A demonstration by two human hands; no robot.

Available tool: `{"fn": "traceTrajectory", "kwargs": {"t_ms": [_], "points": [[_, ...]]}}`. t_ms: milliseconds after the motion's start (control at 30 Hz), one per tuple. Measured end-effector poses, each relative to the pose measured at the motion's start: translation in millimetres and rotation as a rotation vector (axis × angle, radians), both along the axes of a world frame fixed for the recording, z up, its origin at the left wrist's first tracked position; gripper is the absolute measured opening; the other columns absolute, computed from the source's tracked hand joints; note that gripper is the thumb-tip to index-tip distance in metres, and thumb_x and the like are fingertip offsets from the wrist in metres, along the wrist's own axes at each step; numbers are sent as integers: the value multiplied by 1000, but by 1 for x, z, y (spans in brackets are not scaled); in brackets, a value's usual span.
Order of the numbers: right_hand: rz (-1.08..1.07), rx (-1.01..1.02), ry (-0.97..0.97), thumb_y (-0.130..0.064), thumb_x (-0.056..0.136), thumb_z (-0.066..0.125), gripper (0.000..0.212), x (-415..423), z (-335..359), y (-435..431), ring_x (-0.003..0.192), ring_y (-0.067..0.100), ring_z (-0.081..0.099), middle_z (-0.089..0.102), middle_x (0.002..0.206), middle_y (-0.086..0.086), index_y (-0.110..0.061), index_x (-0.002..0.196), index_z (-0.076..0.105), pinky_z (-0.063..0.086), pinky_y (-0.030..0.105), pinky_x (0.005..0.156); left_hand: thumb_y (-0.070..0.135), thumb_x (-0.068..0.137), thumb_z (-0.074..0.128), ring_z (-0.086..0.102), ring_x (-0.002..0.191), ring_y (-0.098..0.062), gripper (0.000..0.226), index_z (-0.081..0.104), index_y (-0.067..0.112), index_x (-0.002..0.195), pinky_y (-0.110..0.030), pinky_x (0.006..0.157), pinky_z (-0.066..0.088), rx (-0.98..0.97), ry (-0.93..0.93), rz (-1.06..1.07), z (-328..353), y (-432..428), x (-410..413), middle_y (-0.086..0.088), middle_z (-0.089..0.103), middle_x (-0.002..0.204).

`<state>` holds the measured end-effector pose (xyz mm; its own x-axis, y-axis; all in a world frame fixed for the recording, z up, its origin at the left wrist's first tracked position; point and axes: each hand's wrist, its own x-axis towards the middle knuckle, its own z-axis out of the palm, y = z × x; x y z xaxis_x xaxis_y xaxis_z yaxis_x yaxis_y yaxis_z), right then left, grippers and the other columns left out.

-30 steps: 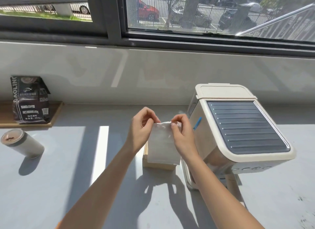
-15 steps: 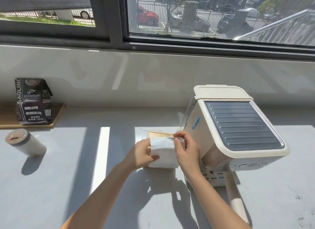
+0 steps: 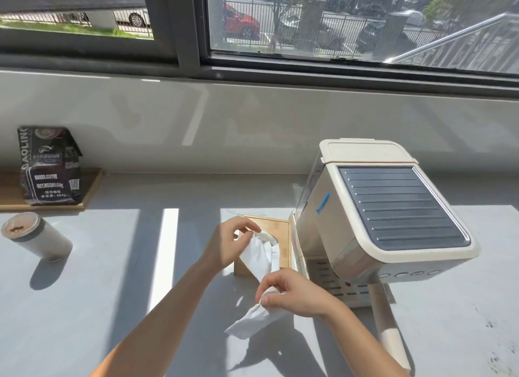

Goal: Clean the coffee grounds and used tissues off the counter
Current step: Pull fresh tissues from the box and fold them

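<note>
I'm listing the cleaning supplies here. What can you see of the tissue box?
The tissue box is a rectangular box of pale wood, standing flat on the grey counter just left of the cream coffee machine; whether they touch is unclear. White tissue rises from its top opening and drapes over its front. The left hand pinches that tissue at the opening; the right hand grips tissue in front of the box.
</note>
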<state>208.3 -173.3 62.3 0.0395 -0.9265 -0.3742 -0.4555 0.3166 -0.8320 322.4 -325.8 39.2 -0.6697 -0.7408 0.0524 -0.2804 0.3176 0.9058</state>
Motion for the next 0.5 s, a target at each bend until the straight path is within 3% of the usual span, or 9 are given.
{"fn": "traceTrajectory", "kwargs": {"t_ms": [100,200,267,300,400,500], "points": [[189,124,18,-19,85,67,10,-1,-5,2,52,9,31,40,60,7,-17,92,74,28,21,50,-13,75,46,57,92,-8,43,68,20,92,-16,73,40,-31,14,-59,0,2,4,9,65,100],[297,200,100,-20,84,68,15,3,-14,7,51,13,35,48,65,22,-13,95,74,30,23,51,2,72,45,43,116,-8,46,63,14,112,-9,89,30,-179,-105,-195,-4,3,10,6,49,125],[149,143,99,-18,84,67,12,7,-19,9,69,23,56,64,80,20,-13,91,75,43,30,67,10,67,43,36,123,-9,56,60,18,120,-14,95,24,-206,-164,-225,-5,5,13,5,40,135],[11,77,66,-17,84,66,10,7,-20,9,80,17,63,70,85,10,-15,87,75,46,29,76,10,67,45,37,123,-8,55,62,17,119,-13,96,25,-198,-153,-223,-5,5,14,5,41,135],[-394,-226,22,-10,82,69,12,1,-22,-2,88,-3,60,68,93,-9,-19,80,76,44,20,79,-1,75,48,53,109,-4,41,68,11,108,-10,90,35,-69,-53,-161,-2,4,13,3,60,120],[-621,-415,56,-7,81,72,14,-6,-21,-16,112,8,50,51,118,0,-20,78,75,42,28,97,-10,78,41,61,104,-15,44,69,13,102,-21,82,47,144,-14,-116,3,2,12,-3,67,111]]}}
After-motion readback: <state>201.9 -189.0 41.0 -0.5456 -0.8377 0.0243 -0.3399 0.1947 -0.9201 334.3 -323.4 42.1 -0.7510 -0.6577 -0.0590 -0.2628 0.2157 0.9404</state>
